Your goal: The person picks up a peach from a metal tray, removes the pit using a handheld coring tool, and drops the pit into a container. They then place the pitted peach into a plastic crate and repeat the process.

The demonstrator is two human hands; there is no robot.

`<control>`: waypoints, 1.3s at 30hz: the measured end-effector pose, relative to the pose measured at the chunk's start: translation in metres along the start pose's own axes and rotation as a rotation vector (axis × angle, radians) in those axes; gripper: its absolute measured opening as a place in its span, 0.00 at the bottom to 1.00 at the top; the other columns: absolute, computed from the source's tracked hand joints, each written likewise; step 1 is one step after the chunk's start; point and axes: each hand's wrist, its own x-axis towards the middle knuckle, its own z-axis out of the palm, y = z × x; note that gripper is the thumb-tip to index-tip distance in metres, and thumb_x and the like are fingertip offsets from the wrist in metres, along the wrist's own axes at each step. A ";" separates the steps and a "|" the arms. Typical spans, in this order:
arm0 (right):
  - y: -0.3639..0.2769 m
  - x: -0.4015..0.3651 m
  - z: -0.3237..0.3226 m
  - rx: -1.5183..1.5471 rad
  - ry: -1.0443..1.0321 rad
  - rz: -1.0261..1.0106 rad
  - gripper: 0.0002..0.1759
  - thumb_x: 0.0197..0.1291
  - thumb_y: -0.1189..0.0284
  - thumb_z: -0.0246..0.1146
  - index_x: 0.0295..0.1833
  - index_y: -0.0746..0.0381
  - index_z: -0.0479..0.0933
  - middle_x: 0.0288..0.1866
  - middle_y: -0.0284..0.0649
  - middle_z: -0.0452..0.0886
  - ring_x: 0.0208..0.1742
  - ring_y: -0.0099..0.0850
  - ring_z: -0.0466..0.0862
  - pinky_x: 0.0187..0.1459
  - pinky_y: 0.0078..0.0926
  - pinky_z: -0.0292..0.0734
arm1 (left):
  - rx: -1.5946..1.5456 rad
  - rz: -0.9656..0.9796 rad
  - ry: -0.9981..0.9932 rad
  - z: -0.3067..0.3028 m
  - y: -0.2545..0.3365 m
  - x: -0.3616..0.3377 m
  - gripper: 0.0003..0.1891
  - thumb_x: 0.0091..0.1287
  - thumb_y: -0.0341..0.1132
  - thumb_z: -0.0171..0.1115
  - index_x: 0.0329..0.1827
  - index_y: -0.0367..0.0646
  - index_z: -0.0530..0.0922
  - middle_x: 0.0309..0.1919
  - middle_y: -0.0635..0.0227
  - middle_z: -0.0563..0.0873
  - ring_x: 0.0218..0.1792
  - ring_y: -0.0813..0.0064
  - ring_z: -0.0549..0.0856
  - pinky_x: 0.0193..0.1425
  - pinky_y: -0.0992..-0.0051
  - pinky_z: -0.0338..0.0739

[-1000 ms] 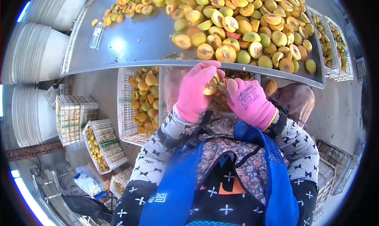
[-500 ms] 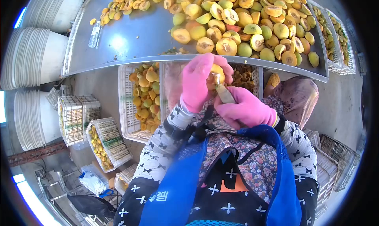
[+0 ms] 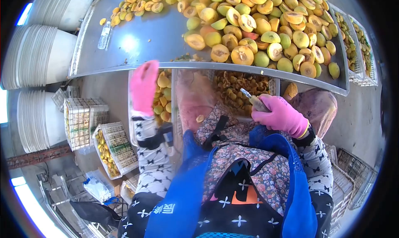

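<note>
My right hand (image 3: 282,116), in a pink glove, grips a pitting knife (image 3: 260,104) by its thick handle, its short metal tip pointing up and left. Below that tip a crate holds brownish fruit scraps (image 3: 239,88). My left hand (image 3: 144,89), also pink-gloved, is over the left crate's near side, by the table edge; motion smears its fingers and I see no fruit in it. Partly behind it lie yellow peach halves (image 3: 165,97) in that crate. A big heap of cut peaches (image 3: 249,30) rests on the metal table (image 3: 158,42).
A plastic bottle (image 3: 104,35) lies on the table's left part. Crates (image 3: 120,144) of fruit stand at the left on the floor, near stacked white tubs (image 3: 33,57). More filled crates (image 3: 361,46) are beyond the table's right edge. My knees flank the scrap crate.
My left hand has moved left from in front of me to the left crate, and the peach it held no longer shows. My right hand has moved right with the pitting knife.
</note>
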 end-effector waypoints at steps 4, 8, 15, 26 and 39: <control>0.004 0.007 0.004 0.018 0.048 -0.113 0.09 0.61 0.69 0.66 0.39 0.62 0.75 0.26 0.31 0.77 0.23 0.18 0.76 0.24 0.19 0.69 | -0.148 -0.076 -0.199 0.097 0.032 0.010 0.29 0.64 0.56 0.67 0.51 0.35 0.83 0.45 0.56 0.87 0.47 0.60 0.86 0.55 0.65 0.77; 0.020 0.007 0.006 -0.041 0.143 -0.167 0.11 0.62 0.69 0.65 0.45 0.64 0.76 0.28 0.32 0.78 0.24 0.19 0.76 0.26 0.20 0.71 | 0.076 -0.037 -0.368 0.153 0.048 0.034 0.32 0.61 0.56 0.68 0.52 0.33 0.78 0.38 0.58 0.89 0.45 0.60 0.88 0.53 0.65 0.78; 0.026 0.014 0.008 -0.106 0.357 -0.348 0.17 0.63 0.66 0.65 0.52 0.64 0.76 0.32 0.45 0.81 0.32 0.39 0.82 0.36 0.35 0.76 | 0.192 0.178 -0.135 0.158 0.048 0.026 0.22 0.55 0.46 0.71 0.45 0.41 0.77 0.37 0.57 0.86 0.40 0.56 0.85 0.50 0.63 0.77; -0.020 0.023 0.023 0.485 0.464 -0.259 0.21 0.59 0.68 0.70 0.54 0.65 0.75 0.29 0.44 0.81 0.30 0.33 0.82 0.36 0.34 0.77 | -1.568 -0.233 -0.462 0.114 0.115 -0.028 0.21 0.66 0.25 0.62 0.64 0.38 0.74 0.57 0.61 0.78 0.52 0.69 0.82 0.55 0.71 0.80; -0.038 0.025 -0.004 -0.241 0.888 -0.726 0.16 0.59 0.67 0.68 0.49 0.63 0.77 0.34 0.50 0.82 0.37 0.52 0.84 0.38 0.43 0.79 | -1.673 -0.397 -0.880 0.087 0.129 -0.041 0.24 0.76 0.36 0.49 0.72 0.36 0.63 0.62 0.54 0.76 0.60 0.62 0.80 0.64 0.60 0.79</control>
